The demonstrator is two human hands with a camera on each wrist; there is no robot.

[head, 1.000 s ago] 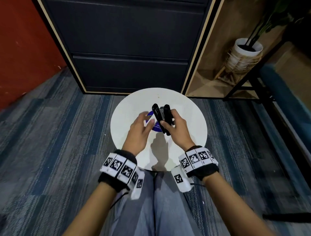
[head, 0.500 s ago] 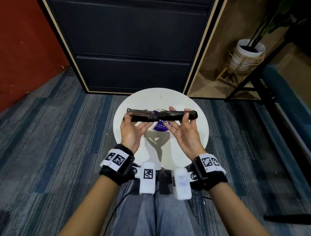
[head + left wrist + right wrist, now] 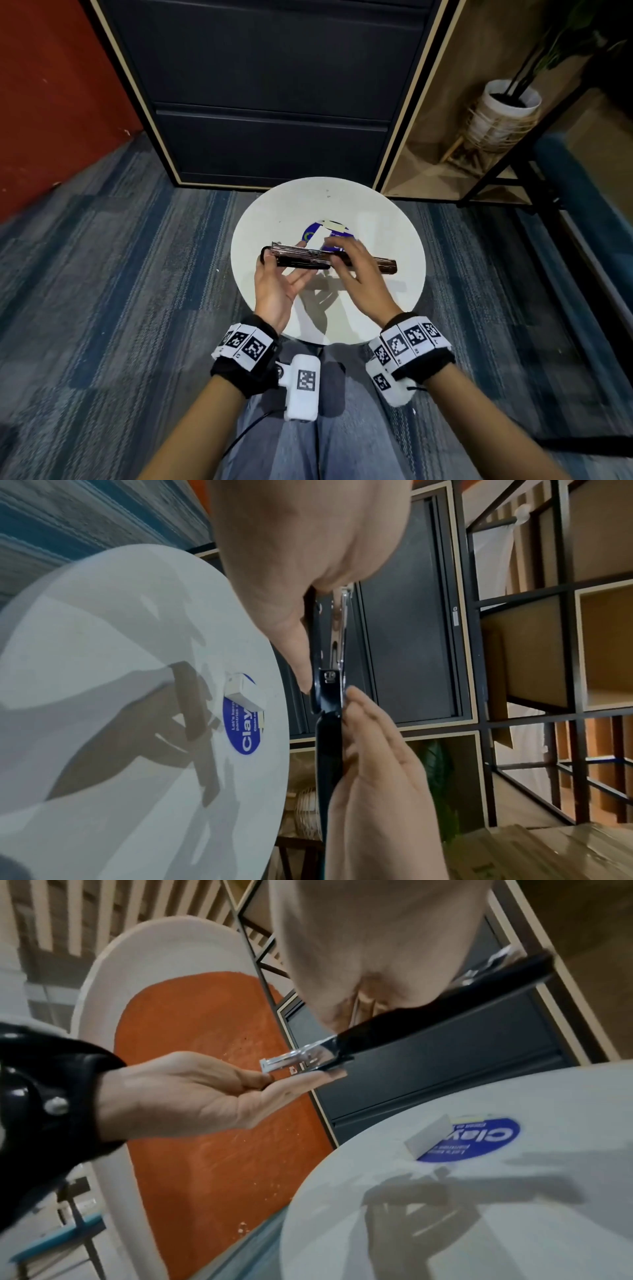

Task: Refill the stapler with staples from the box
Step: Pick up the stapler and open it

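The black stapler [image 3: 298, 258] is swung open flat and held level above the round white table [image 3: 376, 308]. Its metal staple channel [image 3: 294, 1056] points left. My left hand [image 3: 282, 265] is palm up, with the thumb hooked over the channel end and the fingers under it. My right hand [image 3: 352, 260], blurred, lies palm down over the black arm [image 3: 329, 737], its fingers [image 3: 373, 731] straight along it. The small white staple box [image 3: 334, 226] sits on a blue sticker [image 3: 310, 234] on the table, just beyond the stapler.
A dark drawer cabinet [image 3: 274, 85] stands right behind the table. A potted plant [image 3: 503, 109] sits in a shelf unit at the right. Striped carpet surrounds the table, and my knees are under its near edge.
The stapler went from folded and upright in the right hand to swung open flat between both hands. The right hand has since turned palm down and slid left over the black arm.
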